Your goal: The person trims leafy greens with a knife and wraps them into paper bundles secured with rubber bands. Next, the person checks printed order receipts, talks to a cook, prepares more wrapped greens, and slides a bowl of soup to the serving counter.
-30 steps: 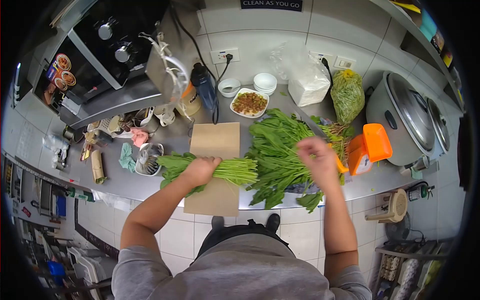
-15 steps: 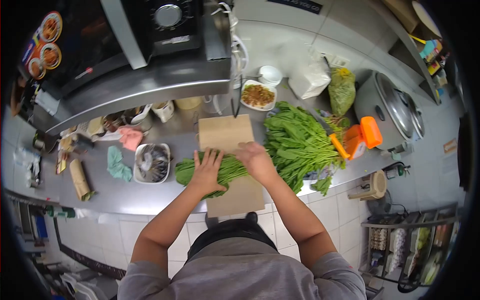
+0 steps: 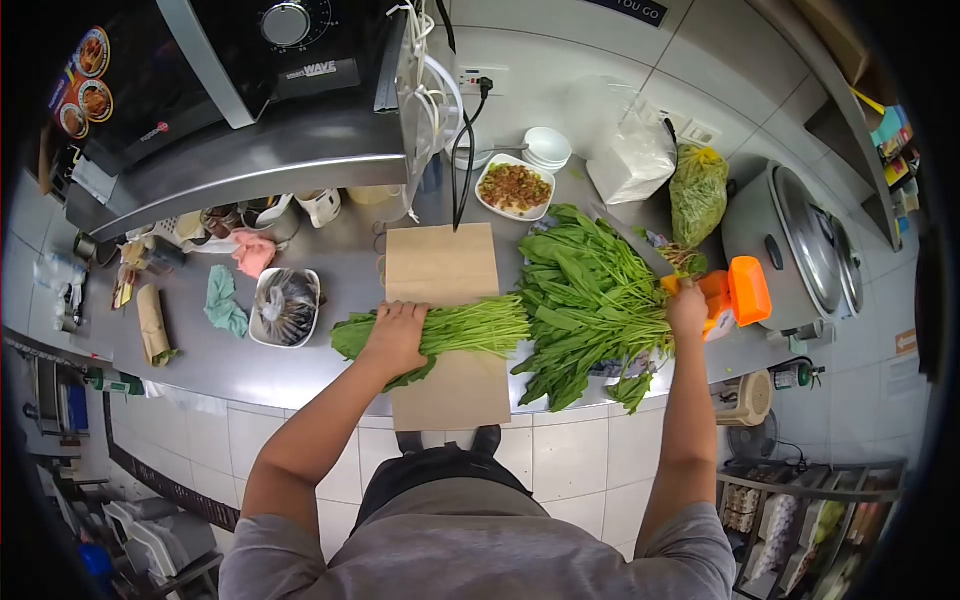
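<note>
My left hand (image 3: 396, 338) is wrapped over the leafy end of a bunch of greens (image 3: 470, 328), which lies across a sheet of brown paper (image 3: 442, 268). Farther right, my right hand (image 3: 687, 308) closes round the orange handle of a knife (image 3: 668, 284). The knife's blade, partly hidden, lies over the root end of a large pile of greens (image 3: 580, 290). Just beyond that hand stands an orange container (image 3: 750, 290) with its lid part tipped open.
A white tub with a dark bagged item (image 3: 285, 308) and a green cloth (image 3: 226, 302) lie left. Behind are a dish of chopped food (image 3: 515, 190), a bag of greens (image 3: 698, 197) and a large cooker (image 3: 765, 225). A microwave (image 3: 290, 80) overhangs the back left.
My right hand has moved from beside my left hand on the bunch to the knife handle at the right. My left hand has stayed on the bunch. The camera view has shifted.
</note>
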{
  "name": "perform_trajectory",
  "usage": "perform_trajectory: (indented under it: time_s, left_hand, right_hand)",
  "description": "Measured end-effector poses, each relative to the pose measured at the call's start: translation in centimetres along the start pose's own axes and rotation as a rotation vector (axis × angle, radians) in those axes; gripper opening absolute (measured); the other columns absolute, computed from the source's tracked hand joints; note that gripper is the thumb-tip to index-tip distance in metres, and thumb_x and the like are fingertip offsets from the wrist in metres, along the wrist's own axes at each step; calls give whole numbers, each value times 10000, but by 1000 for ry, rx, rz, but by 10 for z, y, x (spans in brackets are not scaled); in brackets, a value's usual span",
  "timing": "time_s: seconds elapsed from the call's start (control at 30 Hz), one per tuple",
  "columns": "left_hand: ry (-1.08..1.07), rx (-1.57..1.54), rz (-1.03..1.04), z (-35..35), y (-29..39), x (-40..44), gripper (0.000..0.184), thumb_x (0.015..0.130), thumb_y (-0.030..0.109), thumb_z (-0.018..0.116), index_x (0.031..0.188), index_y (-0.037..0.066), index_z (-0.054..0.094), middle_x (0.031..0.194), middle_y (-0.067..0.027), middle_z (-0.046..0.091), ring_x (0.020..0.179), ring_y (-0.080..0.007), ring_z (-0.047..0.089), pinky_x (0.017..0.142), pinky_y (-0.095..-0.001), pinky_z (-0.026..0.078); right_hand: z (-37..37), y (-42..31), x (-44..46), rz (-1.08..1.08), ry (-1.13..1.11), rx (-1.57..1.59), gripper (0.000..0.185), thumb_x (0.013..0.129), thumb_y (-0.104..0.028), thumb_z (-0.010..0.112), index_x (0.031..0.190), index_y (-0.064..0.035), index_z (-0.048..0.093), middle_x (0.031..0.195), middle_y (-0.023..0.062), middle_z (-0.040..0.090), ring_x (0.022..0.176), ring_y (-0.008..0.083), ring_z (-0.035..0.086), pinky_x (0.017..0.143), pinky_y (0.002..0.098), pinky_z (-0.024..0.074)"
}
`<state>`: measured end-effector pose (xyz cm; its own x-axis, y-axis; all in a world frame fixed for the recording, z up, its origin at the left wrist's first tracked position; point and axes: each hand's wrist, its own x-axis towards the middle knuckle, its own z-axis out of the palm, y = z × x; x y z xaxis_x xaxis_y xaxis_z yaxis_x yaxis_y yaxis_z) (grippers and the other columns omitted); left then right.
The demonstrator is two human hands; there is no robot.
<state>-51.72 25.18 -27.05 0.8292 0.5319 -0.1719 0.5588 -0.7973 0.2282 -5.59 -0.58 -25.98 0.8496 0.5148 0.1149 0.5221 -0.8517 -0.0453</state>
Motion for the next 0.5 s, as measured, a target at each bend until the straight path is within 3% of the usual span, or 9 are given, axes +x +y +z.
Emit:
perform_trajectory:
  time_s: [0.07, 0.1, 0.17, 0.23, 0.27, 0.3, 0.37, 0.5]
  left_hand:
    - [-27, -19, 5, -4, 2, 3, 830, 602, 269, 802, 1306, 34, 429, 1180, -161, 537, 1168, -327, 478, 1067, -485, 304]
    - [-30, -11, 14, -7, 3, 4, 748, 614, 252, 796, 1244, 19, 466, 1158, -163, 554, 1155, -322, 489, 1038, -450, 338]
    - [-22, -12, 26, -9, 0, 9, 667, 626, 234, 790, 1182, 4, 503, 1136, -164, 570, 1142, -317, 501, 1008, -416, 373]
    - [-44, -24, 50, -3, -7, 15, 592, 640, 222, 780, 1124, -17, 534, 1111, -171, 585, 1126, -314, 517, 992, -395, 397]
    - [-47, -30, 57, 1, -10, 18, 592, 640, 222, 780, 1124, -17, 534, 1111, -171, 585, 1126, -314, 517, 992, -395, 397]
    - [-62, -40, 65, 5, -14, 20, 566, 645, 212, 775, 1107, -22, 546, 1100, -176, 594, 1112, -318, 528, 983, -399, 408]
    - [-86, -54, 93, 10, -20, 26, 540, 650, 203, 770, 1091, -27, 558, 1089, -180, 602, 1099, -322, 539, 975, -402, 418]
    - [-84, -137, 132, 18, -28, 29, 459, 642, 148, 748, 1028, -35, 580, 1044, -202, 628, 1049, -347, 567, 945, -413, 443]
  right_hand:
    - [-14, 4, -17, -196, 219, 181, 279, 850, -116, 554, 1114, -30, 577, 1036, 204, 641, 924, 393, 622, 757, 465, 509]
    - [-21, 1, -33, -195, 217, 183, 279, 850, -116, 554, 1114, -30, 577, 1036, 204, 641, 924, 393, 622, 757, 465, 509]
    - [-41, -24, -78, -172, 109, 243, 274, 891, -105, 542, 1153, -26, 558, 883, 193, 650, 764, 365, 639, 635, 447, 506]
    - [-68, -78, -148, -256, 107, 559, 381, 928, -153, 537, 1281, -12, 510, 762, 130, 630, 590, 271, 601, 517, 377, 474]
    - [-82, -105, -183, -35, -192, 746, 486, 952, -150, 517, 1420, -81, 401, 714, 80, 595, 544, 154, 547, 485, 324, 451]
    - [-85, -128, -219, -49, -296, 866, 585, 955, -120, 515, 1496, -167, 297, 673, 47, 562, 533, 96, 520, 461, 284, 429]
    - [-77, -166, -272, -220, -360, 852, 617, 949, -90, 523, 1505, -204, 279, 754, 115, 623, 552, 137, 556, 504, 309, 477]
    - [-60, -218, -326, -338, -474, 752, 617, 937, -75, 540, 1493, -148, 282, 976, 256, 669, 762, 372, 669, 715, 401, 528]
